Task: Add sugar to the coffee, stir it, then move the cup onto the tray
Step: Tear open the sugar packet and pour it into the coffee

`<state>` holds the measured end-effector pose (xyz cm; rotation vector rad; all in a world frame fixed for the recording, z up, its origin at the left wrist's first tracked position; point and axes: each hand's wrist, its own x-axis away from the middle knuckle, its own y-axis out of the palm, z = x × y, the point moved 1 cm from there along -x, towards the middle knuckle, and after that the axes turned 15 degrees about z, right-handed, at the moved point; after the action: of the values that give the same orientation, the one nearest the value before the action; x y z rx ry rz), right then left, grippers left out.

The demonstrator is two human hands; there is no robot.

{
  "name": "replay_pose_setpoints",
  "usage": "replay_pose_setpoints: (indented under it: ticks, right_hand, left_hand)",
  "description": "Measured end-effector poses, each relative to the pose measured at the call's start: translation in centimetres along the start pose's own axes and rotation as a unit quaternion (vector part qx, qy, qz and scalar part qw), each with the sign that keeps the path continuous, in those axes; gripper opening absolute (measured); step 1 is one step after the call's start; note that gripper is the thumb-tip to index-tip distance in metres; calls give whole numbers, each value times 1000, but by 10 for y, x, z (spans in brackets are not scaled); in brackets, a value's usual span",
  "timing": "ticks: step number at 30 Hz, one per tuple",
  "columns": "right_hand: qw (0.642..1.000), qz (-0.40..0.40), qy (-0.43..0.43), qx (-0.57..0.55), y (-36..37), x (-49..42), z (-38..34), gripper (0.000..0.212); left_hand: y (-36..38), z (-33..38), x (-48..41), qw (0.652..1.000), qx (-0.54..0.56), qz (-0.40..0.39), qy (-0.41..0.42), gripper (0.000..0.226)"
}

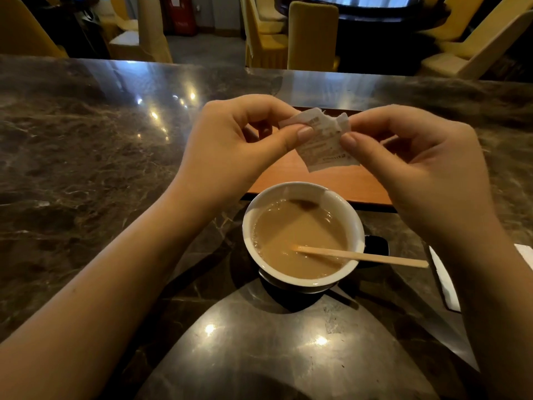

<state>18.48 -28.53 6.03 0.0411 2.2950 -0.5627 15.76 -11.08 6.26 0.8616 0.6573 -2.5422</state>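
A white cup (350, 217) of milky coffee stands on the dark marble counter near me, on a dark saucer. A wooden stirrer (375, 257) leans in it, its free end pointing right over the rim. Above and just beyond the cup, my left hand (230, 140) and my right hand (415, 166) both pinch a white paper sugar packet (323, 142). The packet's top edge is torn partway open between my thumbs. An orange-brown tray (340, 183) lies flat on the counter right behind the cup, partly hidden by my hands.
The marble counter (86, 145) stretches wide to the left and far side. A white paper or napkin on a dark holder (445, 281) lies at the right of the cup. Yellow-covered chairs (313, 36) and a dark round table stand beyond the counter.
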Motion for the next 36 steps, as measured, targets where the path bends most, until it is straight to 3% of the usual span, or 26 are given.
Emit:
replay_pose_setpoints:
  ticks: [7,11,19,24,36]
  right_hand:
    - [998,14,47,-48,1,3,1,10]
    - [992,-8,77,-97,0,3,0,8]
    - [978,43,116,-167,-2,2,2,9]
    - [967,24,141,-213,0,2,-1,8]
    - [971,24,170,-169,-4,1,6,8]
  left_hand:
    - [3,5,3,1000,20,-22,-1,9]
    - [2,4,2,999,28,-16,-30,12]
    - [2,9,2,984,102,-70,-132,21]
    - [1,11,2,981,110,-56,-149,14]
    - [5,26,4,984,60,-36,-163,16]
